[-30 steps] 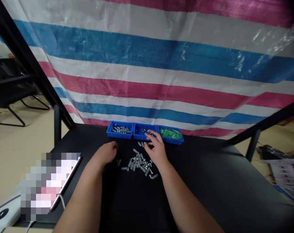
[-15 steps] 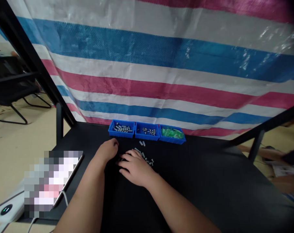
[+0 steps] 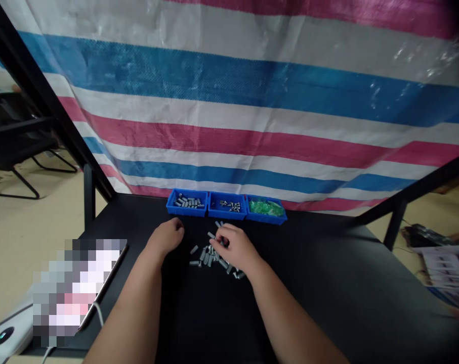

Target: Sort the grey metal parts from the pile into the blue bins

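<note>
Behind the work area, a striped tarpaulin (image 3: 229, 126) in pink, blue and white hangs across most of the view, and a black metal frame (image 3: 35, 96) slants down its left side. Off to the left, a black chair (image 3: 12, 151) stands on the pale floor; to the right, printed papers (image 3: 445, 268) lie low beyond the table. A black table (image 3: 308, 263) fills the lower part of the view. At its left edge lies a flat device (image 3: 77, 288), pixelated beyond recognition, with a white cable (image 3: 98, 313) beside it.

Three blue plastic bins sit in a row at the table's far edge. The left bin (image 3: 186, 203) holds grey metal pieces, the middle bin (image 3: 226, 207) holds smaller metal pieces, and the right bin (image 3: 265, 211) holds something green. Short grey metal cylinders (image 3: 210, 258) lie loose in a scattered heap on the table just in front of the bins. The right hand (image 3: 237, 247) is bunched over the heap, its fingertips (image 3: 218, 243) among the cylinders; whether it grips one, I cannot tell. The left hand (image 3: 164, 236) rests curled beside the heap, its grip hidden.
</note>
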### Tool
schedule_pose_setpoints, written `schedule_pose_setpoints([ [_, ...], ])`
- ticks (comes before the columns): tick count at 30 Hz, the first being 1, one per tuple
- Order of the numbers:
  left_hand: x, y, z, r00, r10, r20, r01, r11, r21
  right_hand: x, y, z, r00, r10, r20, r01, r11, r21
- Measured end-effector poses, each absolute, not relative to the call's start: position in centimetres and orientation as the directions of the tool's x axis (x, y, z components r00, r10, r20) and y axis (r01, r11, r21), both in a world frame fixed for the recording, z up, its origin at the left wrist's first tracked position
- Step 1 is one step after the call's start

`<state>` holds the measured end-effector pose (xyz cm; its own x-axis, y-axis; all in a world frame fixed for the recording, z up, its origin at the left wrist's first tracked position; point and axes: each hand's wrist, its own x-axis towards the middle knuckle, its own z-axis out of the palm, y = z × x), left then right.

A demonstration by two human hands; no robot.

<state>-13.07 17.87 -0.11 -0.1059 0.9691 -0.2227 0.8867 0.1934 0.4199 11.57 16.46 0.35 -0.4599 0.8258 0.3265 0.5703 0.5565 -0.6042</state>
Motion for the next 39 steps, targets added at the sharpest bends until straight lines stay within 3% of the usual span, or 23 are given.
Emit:
schedule_pose_setpoints([
  [3,-13.0,17.9,-0.1,-0.098,0.968,-0.233,0.89,0.19,0.415,13.2,17.6,-0.2,-0.419,0.843,0.337,0.505,0.525,-0.685],
  [7,-13.0,17.8,0.0,-0.088,0.971,-0.224,0.893,0.177,0.415,13.6,18.8,-1.0,-0.153,0.883,0.444,0.343,0.469,-0.814],
  [10,-13.0,17.8,0.1,-0.073,0.973,-0.219,0.888,0.163,0.429,13.8,19.2,-1.0,-0.059,0.9,0.431,0.416,0.415,-0.809],
  [14,-13.1,17.8,0.0,-0.067,0.973,-0.221,0.888,0.159,0.431,15.2,19.0,-0.8,-0.178,0.907,0.383,0.589,0.41,-0.697],
  [20,-13.1,18.0,-0.3,-0.064,0.971,-0.232,0.893,0.16,0.421,18.0,18.3,-0.7,-0.487,0.872,-0.049,0.643,0.32,-0.696],
  [23,-13.0,18.0,-0.3,-0.06,0.971,-0.23,0.9,0.153,0.409,18.6,18.1,-0.9,-0.505,0.855,-0.119,0.637,0.276,-0.72],
  [30,-12.9,18.0,-0.1,-0.056,0.971,-0.234,0.908,0.146,0.392,18.1,18.1,-0.8,-0.522,0.853,-0.019,0.602,0.352,-0.717],
  [32,-12.9,18.1,-0.1,-0.055,0.971,-0.232,0.909,0.145,0.39,17.5,18.4,-0.9,-0.422,0.901,0.096,0.523,0.329,-0.786],
  [36,-13.0,18.1,-0.3,-0.067,0.972,-0.224,0.906,0.153,0.395,16.3,19.3,-1.2,-0.052,0.946,0.319,0.267,0.321,-0.909],
  [39,-13.0,18.1,-0.3,-0.066,0.973,-0.221,0.901,0.154,0.405,16.2,19.5,-1.3,-0.024,0.94,0.341,0.28,0.334,-0.9],
])
